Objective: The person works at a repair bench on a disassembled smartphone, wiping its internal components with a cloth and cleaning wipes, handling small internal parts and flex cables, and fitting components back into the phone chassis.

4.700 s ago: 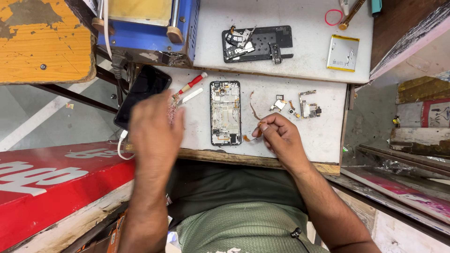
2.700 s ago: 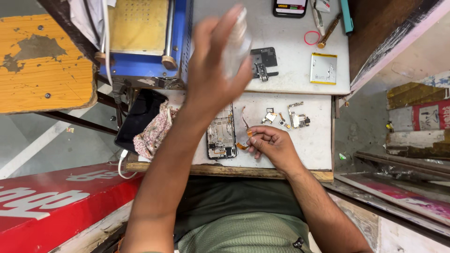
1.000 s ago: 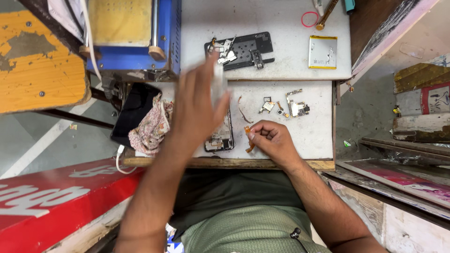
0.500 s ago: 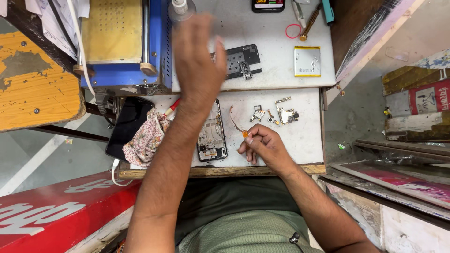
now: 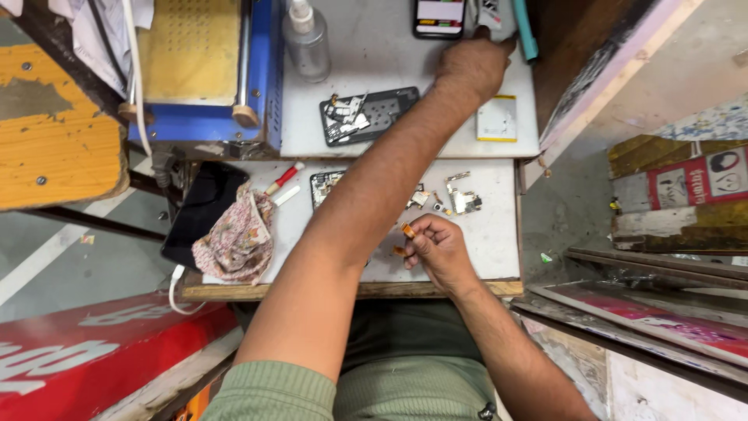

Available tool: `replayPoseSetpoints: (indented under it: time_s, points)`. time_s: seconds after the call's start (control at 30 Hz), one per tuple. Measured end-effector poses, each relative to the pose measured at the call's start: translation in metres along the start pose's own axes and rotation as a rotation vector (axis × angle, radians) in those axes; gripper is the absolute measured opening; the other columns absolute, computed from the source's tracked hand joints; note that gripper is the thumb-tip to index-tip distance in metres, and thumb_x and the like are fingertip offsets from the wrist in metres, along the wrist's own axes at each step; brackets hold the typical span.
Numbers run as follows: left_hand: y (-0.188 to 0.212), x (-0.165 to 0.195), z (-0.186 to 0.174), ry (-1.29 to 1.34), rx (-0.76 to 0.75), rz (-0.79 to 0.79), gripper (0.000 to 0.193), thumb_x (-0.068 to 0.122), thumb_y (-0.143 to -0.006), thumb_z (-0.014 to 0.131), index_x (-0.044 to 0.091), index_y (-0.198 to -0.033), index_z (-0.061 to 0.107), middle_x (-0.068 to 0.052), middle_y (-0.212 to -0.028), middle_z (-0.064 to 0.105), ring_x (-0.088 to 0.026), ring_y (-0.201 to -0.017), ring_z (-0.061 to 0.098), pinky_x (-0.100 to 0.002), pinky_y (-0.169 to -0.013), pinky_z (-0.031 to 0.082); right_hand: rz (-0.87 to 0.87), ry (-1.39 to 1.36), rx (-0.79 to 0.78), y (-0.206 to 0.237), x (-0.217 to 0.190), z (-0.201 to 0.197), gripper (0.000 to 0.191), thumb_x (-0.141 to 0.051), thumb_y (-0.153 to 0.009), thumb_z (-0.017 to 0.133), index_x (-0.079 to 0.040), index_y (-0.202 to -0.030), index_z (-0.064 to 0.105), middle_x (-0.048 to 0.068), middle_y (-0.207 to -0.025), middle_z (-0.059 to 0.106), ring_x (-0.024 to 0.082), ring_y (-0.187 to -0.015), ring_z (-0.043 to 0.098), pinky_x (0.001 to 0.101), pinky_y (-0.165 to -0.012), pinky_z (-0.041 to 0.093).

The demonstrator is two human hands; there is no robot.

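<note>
Our right hand [image 5: 438, 248] pinches a small orange tool [image 5: 407, 231], light and slippery, by its shaft; our left hand [image 5: 471, 66] reaches toward twelve o'clock, grip hidden.

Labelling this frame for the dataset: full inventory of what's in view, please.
spray bottle: 1, clear, back of upper shelf
phone: 1, dark, top edge
blue machine: 1, blue with yellow plate, left
dark phone frame: 1, black, upper shelf
battery: 1, white, upper shelf right
opened phone: 1, lower board, partly under the arm
floral cloth: 1, lower board left
small metal parts: several, silver
left hand: reaching to back of shelf
right hand: pinching orange strip
</note>
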State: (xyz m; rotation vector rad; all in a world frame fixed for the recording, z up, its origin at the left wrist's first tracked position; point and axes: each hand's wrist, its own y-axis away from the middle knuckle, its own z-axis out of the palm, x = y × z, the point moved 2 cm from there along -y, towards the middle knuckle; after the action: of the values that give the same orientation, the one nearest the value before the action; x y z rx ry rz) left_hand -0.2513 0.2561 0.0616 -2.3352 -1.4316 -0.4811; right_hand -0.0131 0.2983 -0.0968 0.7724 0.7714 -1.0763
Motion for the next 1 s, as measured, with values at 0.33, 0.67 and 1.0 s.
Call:
replayPoseSetpoints:
  time_s: [0.33,0.67,1.0]
  points:
    - [-0.005,-0.002,-0.019,0.182,-0.001,-0.197,0.051,0.025,-0.087,0.065,0.012,-0.135,0.054,-0.012,-0.119,0.072,-0.028,-0.110,0.071,-0.043,-0.090,0.059,0.051,-0.036,0.016,0.001,-0.001,0.005,0.016,-0.016,-0.100,0.073,-0.003,-0.100,0.062,0.003,-0.071,0.061,0.009,-0.057,0.054,0.0272,-0.053,0.052]
    - [0.081,-0.059,-0.022,0.407,0.174,-0.307,0.052,0.019,-0.089,0.056,0.006,-0.139,0.055,-0.024,-0.102,0.075,-0.044,-0.094,0.071,-0.055,-0.087,0.053,0.157,0.102,0.119,-0.001,0.006,-0.006,0.017,-0.015,-0.098,0.068,-0.002,-0.108,0.068,0.004,-0.066,0.063,0.005,-0.048,0.046,0.0196,-0.044,0.037]
    - [0.319,-0.094,-0.016,0.601,0.313,-0.253,0.030,0.015,-0.103,0.058,0.001,-0.129,0.060,-0.022,-0.109,0.070,-0.033,-0.089,0.072,-0.040,-0.077,0.056,0.202,0.243,0.119,-0.009,0.002,0.012,0.021,-0.013,-0.099,0.068,0.002,-0.112,0.072,0.001,-0.066,0.063,0.003,-0.051,0.048,0.0187,-0.045,0.038]
